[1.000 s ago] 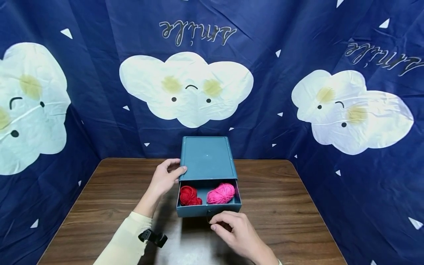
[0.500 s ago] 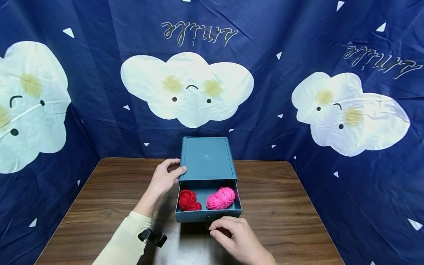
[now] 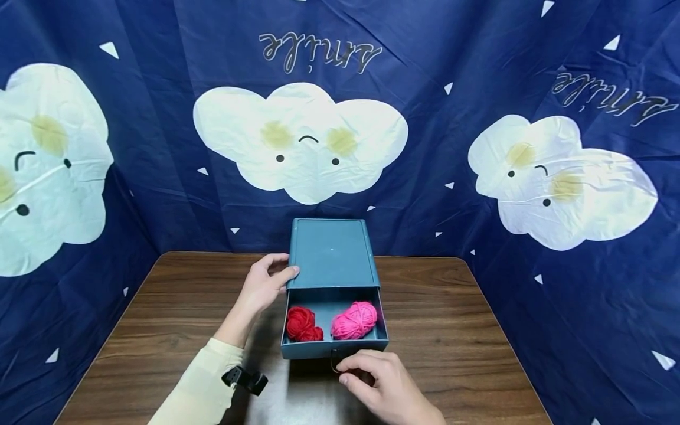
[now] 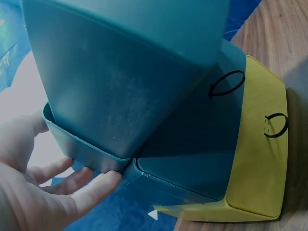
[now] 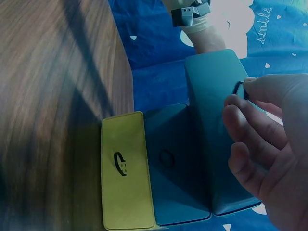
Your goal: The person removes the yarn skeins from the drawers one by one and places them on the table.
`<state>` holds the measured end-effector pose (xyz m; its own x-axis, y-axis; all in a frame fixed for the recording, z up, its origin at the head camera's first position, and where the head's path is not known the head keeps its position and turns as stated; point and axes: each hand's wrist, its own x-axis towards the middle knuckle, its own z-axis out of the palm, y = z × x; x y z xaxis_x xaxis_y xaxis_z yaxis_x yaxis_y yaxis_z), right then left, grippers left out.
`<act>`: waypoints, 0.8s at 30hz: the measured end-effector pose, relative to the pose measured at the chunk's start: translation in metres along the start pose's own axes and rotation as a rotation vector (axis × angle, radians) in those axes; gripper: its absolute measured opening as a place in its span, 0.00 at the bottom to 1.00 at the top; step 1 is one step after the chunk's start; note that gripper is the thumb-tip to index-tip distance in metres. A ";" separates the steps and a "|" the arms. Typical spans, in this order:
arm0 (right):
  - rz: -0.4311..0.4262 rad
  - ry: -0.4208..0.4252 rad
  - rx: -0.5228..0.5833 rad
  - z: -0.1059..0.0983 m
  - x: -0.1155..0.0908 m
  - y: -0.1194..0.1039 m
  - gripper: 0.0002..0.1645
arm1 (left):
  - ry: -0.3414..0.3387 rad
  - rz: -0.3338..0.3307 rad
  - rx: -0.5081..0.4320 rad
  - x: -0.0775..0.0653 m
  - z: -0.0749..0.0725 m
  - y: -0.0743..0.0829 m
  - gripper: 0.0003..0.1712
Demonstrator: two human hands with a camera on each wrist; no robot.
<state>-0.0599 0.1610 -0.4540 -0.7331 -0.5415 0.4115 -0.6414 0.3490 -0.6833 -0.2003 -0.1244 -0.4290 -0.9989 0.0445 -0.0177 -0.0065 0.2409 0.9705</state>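
In the head view a blue drawer box (image 3: 332, 254) stands on the table with its top drawer (image 3: 336, 350) pulled well out. Inside the drawer lie a red yarn ball (image 3: 301, 323) at left and a pink yarn ball (image 3: 354, 320) at right. My right hand (image 3: 385, 381) pinches the black loop handle (image 5: 238, 88) on the drawer front between thumb and forefinger. My left hand (image 3: 265, 282) rests against the box's left side, fingers (image 4: 98, 188) fairly straight and pressing the casing, as the left wrist view shows.
Below the top drawer sit another blue drawer (image 5: 175, 168) and a yellow drawer (image 5: 126, 178), both pushed in, each with a black loop. The wooden table (image 3: 451, 330) extends to both sides. A dark blue cloud-print curtain (image 3: 435, 136) hangs behind and at the sides.
The top drawer has slid farther out toward me, carrying both yarn balls. My right hand has moved back with the loop; my left hand has stayed at the box's side.
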 end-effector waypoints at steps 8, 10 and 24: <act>-0.139 0.040 -0.098 -0.015 0.008 -0.004 0.09 | -0.002 -0.001 -0.009 0.002 0.000 -0.001 0.35; -0.178 0.047 -0.125 -0.019 0.010 -0.005 0.08 | 0.001 0.003 -0.011 0.002 0.000 -0.002 0.35; -0.216 0.081 -0.181 -0.046 0.032 -0.010 0.08 | 0.014 0.021 0.000 0.003 0.000 -0.006 0.33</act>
<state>-0.0875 0.1758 -0.4064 -0.5859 -0.5578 0.5878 -0.8094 0.3668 -0.4586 -0.2037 -0.1263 -0.4352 -0.9993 0.0362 0.0060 0.0146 0.2396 0.9708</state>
